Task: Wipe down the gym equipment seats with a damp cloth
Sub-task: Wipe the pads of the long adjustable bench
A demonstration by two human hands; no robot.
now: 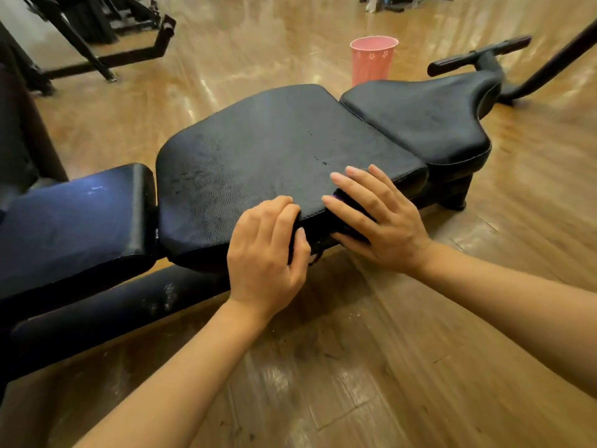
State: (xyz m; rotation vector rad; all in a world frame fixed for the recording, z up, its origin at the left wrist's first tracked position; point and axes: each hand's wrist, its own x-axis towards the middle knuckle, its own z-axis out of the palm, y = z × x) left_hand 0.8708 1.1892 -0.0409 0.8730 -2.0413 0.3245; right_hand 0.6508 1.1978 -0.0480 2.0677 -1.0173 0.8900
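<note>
Pressing under the right hand [378, 218], cloth [342, 202] meets seat [274, 150] edge.

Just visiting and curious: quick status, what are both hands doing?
Left hand grips near edge of middle seat pad. Right hand presses dark cloth against pad's side. Nothing in the way.

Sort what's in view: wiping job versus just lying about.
Job: middle seat pad, cloth under right hand, left hand gripping pad edge, other pads.
Lying about: pink cup, frame on floor.
</note>
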